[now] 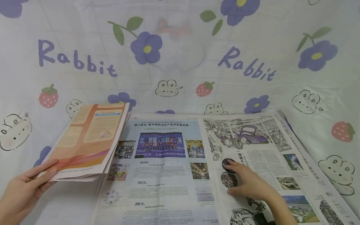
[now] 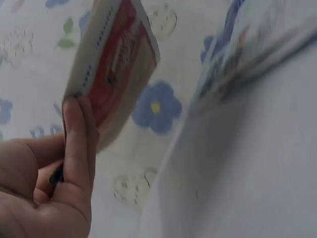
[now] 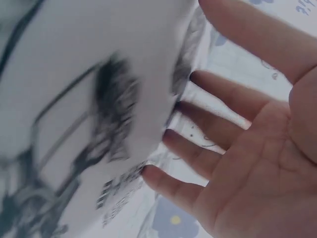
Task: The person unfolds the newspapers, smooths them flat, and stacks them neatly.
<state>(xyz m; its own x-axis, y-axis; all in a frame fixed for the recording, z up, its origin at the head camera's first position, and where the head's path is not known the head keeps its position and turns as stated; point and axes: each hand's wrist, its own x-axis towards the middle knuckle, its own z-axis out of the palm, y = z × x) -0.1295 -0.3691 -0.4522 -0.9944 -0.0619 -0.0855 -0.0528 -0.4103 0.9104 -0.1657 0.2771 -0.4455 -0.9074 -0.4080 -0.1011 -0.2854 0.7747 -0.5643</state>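
At its lower left corner, my left hand pinches a folded newspaper with an orange printed page, holding it tilted. The left wrist view shows the thumb and fingers on either side of the paper's edge. A large newspaper lies spread out in the middle and right, with photos, columns of text and a purple car drawing. My right hand rests over its right page, fingers spread. In the right wrist view, the straight fingertips meet the page; no grip shows.
A white cloth printed with flowers, strawberries, rabbits and the word Rabbit covers the background. Further newspaper sheets lie beneath the right page's edge. A plain white surface shows below the folded newspaper.
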